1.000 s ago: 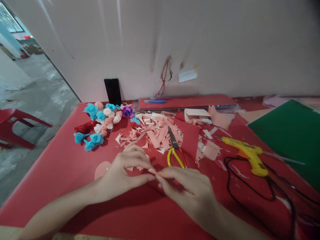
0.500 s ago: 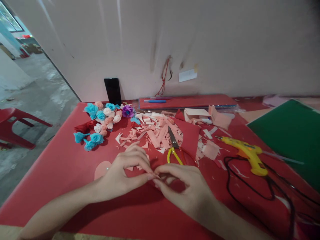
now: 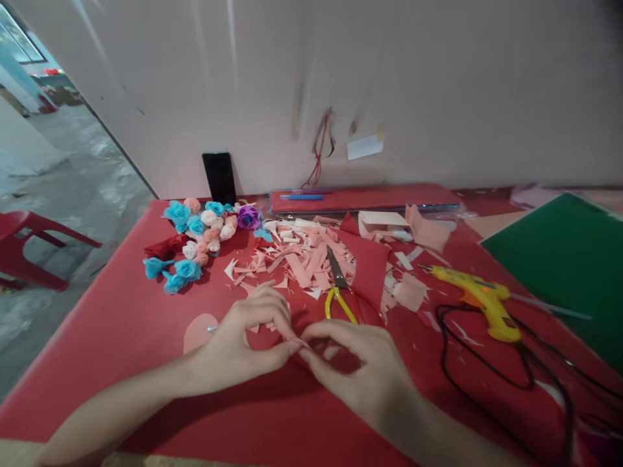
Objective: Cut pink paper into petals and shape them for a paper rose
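Observation:
My left hand (image 3: 257,331) and my right hand (image 3: 357,360) meet fingertip to fingertip above the red tabletop (image 3: 272,421). Thumb and forefinger of each pinch a small piece of pink paper (image 3: 301,342), mostly hidden by the fingers. Partly behind my left wrist lies a rounded pink paper cutout (image 3: 197,332). Scissors (image 3: 339,282) with one yellow and one red handle rest just beyond my right hand. Past them spreads a heap of pink paper scraps (image 3: 306,256).
Blue, pink, white and purple paper flowers (image 3: 187,269) cluster at the far left, near a phone (image 3: 220,176) leaning on the wall. To the right lie a yellow glue gun (image 3: 479,295), its looping black cord (image 3: 445,337) and a green sheet (image 3: 559,266).
Both hands stay in nearly the same place, fingertips shifting slightly around the pink paper piece. Everything else on the table looks unmoved.

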### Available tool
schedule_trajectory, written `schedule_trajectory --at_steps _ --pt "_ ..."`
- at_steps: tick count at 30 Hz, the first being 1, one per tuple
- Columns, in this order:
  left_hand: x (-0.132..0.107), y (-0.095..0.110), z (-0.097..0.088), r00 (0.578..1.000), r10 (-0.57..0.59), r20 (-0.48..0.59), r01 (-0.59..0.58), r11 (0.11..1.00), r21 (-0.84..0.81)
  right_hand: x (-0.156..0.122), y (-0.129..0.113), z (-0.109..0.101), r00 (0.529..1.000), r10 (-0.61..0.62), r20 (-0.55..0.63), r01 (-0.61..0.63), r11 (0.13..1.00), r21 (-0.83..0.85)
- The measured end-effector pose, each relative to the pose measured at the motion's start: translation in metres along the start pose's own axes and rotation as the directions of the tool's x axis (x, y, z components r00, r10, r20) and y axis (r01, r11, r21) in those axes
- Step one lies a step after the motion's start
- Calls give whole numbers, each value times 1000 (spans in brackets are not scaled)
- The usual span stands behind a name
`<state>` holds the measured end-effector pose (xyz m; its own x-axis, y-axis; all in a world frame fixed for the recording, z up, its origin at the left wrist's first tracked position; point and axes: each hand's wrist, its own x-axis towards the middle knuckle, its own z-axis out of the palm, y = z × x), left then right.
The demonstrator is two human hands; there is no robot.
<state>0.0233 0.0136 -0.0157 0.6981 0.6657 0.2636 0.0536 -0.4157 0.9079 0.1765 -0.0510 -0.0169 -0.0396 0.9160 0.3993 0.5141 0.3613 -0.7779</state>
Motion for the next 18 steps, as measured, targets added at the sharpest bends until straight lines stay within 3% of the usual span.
schedule_trajectory --at_steps 8,12,15,18 --pt "0 -2 0 1000 2 -18 -1 999 35 -12 4 4 973 -219 -74 189 937 -294" --pt "-1 -3 0 1000 18 -2 -18 1000 24 -13 4 5 968 -242 -71 207 924 -322" --pt "-2 -4 -2 999 31 -12 -31 999 -7 -11 3 2 987 -150 -64 133 966 -223" --pt "0 -4 -9 994 58 -96 -67 994 -90 -5 0 -3 989 132 63 -134 991 25"
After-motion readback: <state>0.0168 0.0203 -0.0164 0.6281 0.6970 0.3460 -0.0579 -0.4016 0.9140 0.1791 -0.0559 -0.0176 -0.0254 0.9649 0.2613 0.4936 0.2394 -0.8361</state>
